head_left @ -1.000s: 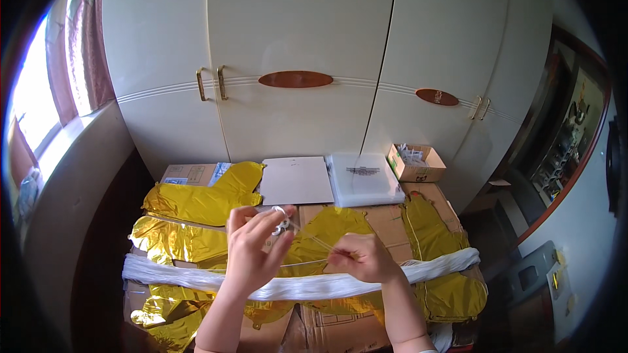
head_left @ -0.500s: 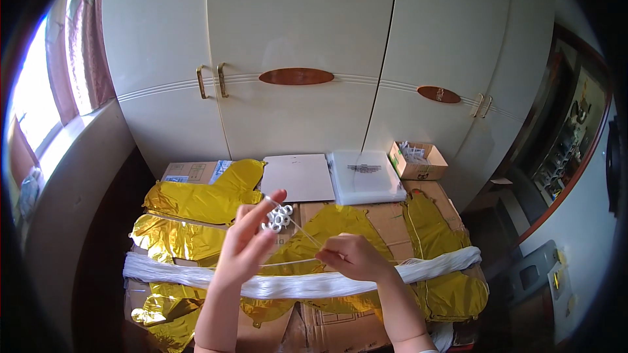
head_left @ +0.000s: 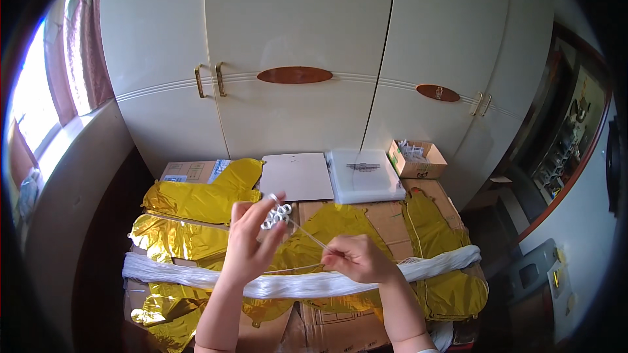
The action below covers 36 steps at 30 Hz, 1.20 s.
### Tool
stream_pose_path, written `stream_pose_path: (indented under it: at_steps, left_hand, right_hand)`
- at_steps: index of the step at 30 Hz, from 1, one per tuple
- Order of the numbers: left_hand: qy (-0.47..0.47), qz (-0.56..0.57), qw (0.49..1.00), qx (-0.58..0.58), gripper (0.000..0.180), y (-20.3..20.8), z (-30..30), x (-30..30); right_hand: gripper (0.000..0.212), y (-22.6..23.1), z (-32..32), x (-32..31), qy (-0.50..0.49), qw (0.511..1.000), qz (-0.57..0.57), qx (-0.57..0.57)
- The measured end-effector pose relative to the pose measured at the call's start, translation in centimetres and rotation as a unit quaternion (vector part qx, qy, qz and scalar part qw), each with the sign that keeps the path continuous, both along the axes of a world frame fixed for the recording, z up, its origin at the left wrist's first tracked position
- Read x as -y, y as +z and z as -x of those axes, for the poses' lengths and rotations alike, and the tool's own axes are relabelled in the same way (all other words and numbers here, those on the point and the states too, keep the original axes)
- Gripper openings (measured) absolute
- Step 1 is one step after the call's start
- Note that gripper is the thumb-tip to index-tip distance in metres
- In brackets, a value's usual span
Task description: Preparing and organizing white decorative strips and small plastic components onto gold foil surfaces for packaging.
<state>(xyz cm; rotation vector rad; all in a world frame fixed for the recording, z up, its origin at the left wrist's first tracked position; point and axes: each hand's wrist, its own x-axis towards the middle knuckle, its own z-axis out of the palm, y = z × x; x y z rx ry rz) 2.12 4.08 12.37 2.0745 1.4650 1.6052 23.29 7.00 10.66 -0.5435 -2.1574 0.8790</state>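
Observation:
My left hand (head_left: 254, 236) is raised above the gold foil sheets with its fingers apart, and a thin white string (head_left: 302, 230) runs from its fingertips. The other end of that stretch is pinched in my right hand (head_left: 356, 258), whose fingers are curled closed. Another strand passes leftward from the right hand, low behind the left. Just past my left fingertips is a cluster of small white rings (head_left: 275, 217), partly covered by the hand. Beneath both wrists a long white skein of string (head_left: 307, 286) stretches across the table.
Flat gold foil balloons (head_left: 190, 201) spread over cardboard (head_left: 327, 327). Along the back are a pale flat board (head_left: 297, 180), a stack of clear plastic sleeves (head_left: 369, 186) and a small open box (head_left: 425, 163) with small packets. Tall white cupboards (head_left: 294, 19) stand behind.
My right hand has shifted slightly to the right, turning a little, with the string still pinched. The left hand has moved slightly right and its fingers have shifted.

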Motion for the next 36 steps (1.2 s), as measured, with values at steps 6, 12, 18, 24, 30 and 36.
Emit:
stream_pose_path:
  at_steps: [6,12,18,24,30,36]
  left_hand:
    - [-0.364,0.244,0.854,0.281,0.013,-2.4,2.9,-0.2]
    - [-0.159,0.057,0.947,0.273,0.024,-0.3,-0.5,-0.3]
    - [-0.300,0.259,0.899,0.187,0.016,-1.6,2.0,-0.1]
    - [-0.235,0.081,0.939,0.239,0.021,-0.5,-0.8,0.2]
    - [-0.498,0.281,0.781,0.250,0.016,-0.9,1.6,0.1]
    - [-0.159,0.108,0.969,0.155,0.018,0.0,-1.1,0.2]
  right_hand:
    - [0.015,-0.8,0.0,-1.1,-0.098,0.992,-0.048,-0.059]
    - [0.021,-1.8,1.4,-0.5,-0.034,0.991,-0.124,0.027]
    - [0.012,-0.4,0.4,-0.3,-0.124,0.988,-0.061,-0.072]
    - [0.013,-1.0,1.8,0.2,-0.021,0.994,-0.110,0.015]
    - [0.016,-1.2,1.0,-0.4,-0.072,0.992,-0.084,-0.055]
    - [0.013,-1.6,1.7,0.0,0.018,0.991,-0.133,0.006]
